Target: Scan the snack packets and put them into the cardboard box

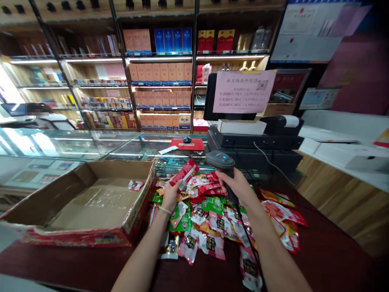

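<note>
Shelves of boxed goods point(161, 73) fill the wall well beyond my hands, with a glass counter point(91, 142) stretching off to the left and a register terminal point(252, 142) with a pink notice point(243, 91) straight ahead of my right hand. Under both forearms I see a dark red tabletop point(328, 251). To the left of my left hand sits an open cardboard box point(88, 202), nearly bare, one small packet point(135, 185) lying inside. Between and below my hands spreads a pile of snack packets point(212, 223), red, green and pink. My right hand point(238, 186) is wrapped around the grip of a handheld scanner point(220, 160), its head just right of the packet in my other hand. My left hand point(170, 194) pinches a red snack packet point(184, 173), lifted above the pile and tilted toward the scanner, close but apart.
</note>
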Motion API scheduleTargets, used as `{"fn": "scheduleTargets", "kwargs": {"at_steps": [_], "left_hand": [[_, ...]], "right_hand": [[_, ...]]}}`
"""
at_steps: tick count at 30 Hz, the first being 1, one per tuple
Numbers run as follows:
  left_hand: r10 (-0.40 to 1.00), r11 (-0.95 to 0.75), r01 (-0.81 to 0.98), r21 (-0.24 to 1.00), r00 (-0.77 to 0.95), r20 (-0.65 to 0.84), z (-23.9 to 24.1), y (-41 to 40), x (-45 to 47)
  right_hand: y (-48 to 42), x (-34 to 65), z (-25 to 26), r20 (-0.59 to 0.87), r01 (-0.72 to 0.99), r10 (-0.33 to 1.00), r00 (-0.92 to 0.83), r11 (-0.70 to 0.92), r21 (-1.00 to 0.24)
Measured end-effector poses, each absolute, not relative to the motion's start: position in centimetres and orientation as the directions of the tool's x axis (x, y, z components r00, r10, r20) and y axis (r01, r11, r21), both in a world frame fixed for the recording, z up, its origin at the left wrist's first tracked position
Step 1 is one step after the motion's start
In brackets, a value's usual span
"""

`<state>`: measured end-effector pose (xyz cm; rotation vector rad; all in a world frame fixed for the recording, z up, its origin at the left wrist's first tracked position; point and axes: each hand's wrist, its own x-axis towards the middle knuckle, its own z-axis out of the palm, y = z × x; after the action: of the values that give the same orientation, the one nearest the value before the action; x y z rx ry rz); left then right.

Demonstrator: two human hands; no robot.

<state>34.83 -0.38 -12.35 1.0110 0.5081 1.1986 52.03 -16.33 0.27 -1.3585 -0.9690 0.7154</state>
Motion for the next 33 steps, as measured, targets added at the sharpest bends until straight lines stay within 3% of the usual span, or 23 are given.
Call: {"fn": "scheduleTargets", "kwargs": {"at_steps": [4,13,19,27,30,33], "left_hand": [[0.939,0.166,-0.67,0.723,0.332,0.092,-12.1,0.0,34.6],[0.908,0.371,-0.777,0.508,0.418,-0.024,-10.8,-0.4,33.9],[0.9,0.347,-0.754,0.558,0.434,0.027,-10.1,-0.7,33.8],[0.892,0.314,-0.748,0.585,0.443,0.088,-10.2,-0.8,34.1],[0.937,0.212,-0.74,0.639,0.34,0.082,-9.2,-1.7,34.7],[0.944,0.022,-0.683,0.73,0.256,0.211,-6.6,-3.1,34.4]], "right_hand": [[-16.1,51.9,-0.1,0.139,0.185,0.881,0.452,0.059,-0.981],[-15.7,51.3,-1.2,0.037,0.411,0.969,0.242,-0.068,-0.909],[-15.3,49.8,-1.0,0.042,0.468,0.988,0.149,-0.033,-0.883],[-15.8,50.1,-1.0,0.011,0.33,0.984,0.18,-0.05,-0.943],[-16.0,50.2,-0.7,0.031,0.318,0.963,0.268,-0.058,-0.946],[-16.2,50.1,-0.2,0.115,0.26,0.93,0.349,0.022,-0.965]]}}
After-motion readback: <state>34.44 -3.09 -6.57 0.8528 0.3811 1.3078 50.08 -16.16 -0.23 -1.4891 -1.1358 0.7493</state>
